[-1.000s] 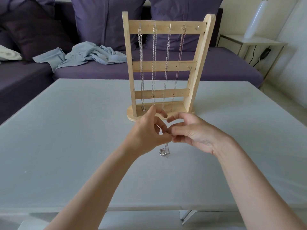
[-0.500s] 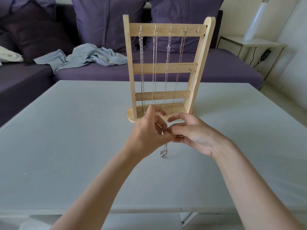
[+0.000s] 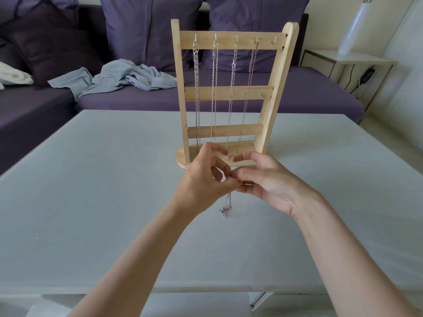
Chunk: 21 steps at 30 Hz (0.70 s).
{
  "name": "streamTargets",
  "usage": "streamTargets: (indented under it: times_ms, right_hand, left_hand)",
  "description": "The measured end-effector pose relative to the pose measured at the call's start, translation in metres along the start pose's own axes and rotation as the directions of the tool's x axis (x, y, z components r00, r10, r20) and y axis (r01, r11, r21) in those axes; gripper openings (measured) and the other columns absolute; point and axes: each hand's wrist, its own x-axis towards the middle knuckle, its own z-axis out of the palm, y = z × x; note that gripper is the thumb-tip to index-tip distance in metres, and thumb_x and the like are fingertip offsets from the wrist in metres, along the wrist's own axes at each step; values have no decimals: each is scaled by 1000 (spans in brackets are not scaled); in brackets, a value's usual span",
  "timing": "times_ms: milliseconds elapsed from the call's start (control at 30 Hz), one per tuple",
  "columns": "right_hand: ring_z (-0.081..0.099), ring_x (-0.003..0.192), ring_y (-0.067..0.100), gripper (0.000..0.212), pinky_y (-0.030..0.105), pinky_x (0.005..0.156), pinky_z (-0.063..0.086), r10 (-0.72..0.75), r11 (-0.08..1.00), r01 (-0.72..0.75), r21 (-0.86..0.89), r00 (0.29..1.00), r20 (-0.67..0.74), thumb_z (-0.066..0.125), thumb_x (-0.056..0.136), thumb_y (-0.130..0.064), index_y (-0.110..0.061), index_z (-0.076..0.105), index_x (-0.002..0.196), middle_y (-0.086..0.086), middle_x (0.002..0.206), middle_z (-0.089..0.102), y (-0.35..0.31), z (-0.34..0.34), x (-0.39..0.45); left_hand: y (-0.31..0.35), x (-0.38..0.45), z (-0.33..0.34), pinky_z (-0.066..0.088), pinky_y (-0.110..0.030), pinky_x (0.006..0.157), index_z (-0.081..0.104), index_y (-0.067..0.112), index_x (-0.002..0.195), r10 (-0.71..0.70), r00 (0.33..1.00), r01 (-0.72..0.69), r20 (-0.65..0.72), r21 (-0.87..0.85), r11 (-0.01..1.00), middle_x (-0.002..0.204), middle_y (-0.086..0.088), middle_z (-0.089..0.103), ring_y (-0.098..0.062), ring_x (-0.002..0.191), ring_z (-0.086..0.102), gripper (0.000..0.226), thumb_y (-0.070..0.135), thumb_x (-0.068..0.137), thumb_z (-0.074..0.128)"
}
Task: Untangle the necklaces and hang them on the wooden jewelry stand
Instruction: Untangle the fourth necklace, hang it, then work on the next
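As both hands meet above the grey counter (image 3: 91,202), the left hand (image 3: 203,186) and right hand (image 3: 270,186) each hold a tight fingertip grip on the top of a silver necklace (image 3: 226,207), pinched where the fingers touch. The chain hangs straight down, its long axis vertical, ending in a small knotted clump just at the counter surface. It is thin, bright and fine-linked. Just behind the hands stands the wooden jewelry stand (image 3: 231,92), upright, three crossbars between two posts on a rounded base. Four silver chains (image 3: 214,88) hang vertically from its top hooks; the rightmost hook is bare. Beyond the counter, a purple sofa (image 3: 309,92) carries a crumpled pale-blue cloth (image 3: 119,76); a white side table (image 3: 357,60) with a white vase (image 3: 354,28) stands at right.
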Motion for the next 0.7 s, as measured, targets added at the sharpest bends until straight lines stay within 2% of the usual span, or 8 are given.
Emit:
streamTargets:
  times_ms: [233, 467, 700]
  right_hand:
    - [51, 69, 21, 28, 24, 64, 50, -21, 1000, 21, 14, 1000, 17, 58, 84, 9, -10, 52, 103, 14, 82, 59, -2, 0, 0]
    - [49, 59, 17, 27, 22, 58, 49, -7, 1000, 7, 0, 1000, 0, 58, 83, 11, -10, 52, 99, 14, 77, 58, -1, 0, 0]
    - [49, 64, 19, 27, 25, 64, 48, 14, 1000, -14, 19, 1000, 21, 57, 84, 9, -10, 52, 102, 10, 73, 59, -1, 2, 0]
  left_hand:
    - [0, 1, -1, 41, -15, 56, 44, 24, 94, -17, 1000, 16, -26, -29, 999, 64, 9, 57, -2, 55, 46, 39, 2, 72, 66]
    - [0, 1, -3, 43, -16, 57, 41, 32, 94, 2, 1000, -2, -17, 10, 1000, 63, 13, 59, -1, 55, 47, 45, 4, 70, 67]
    - [1, 1, -1, 40, -14, 53, 43, 26, 96, -5, 1000, 5, -17, -19, 1000, 65, 10, 57, -3, 51, 45, 43, -2, 71, 65]
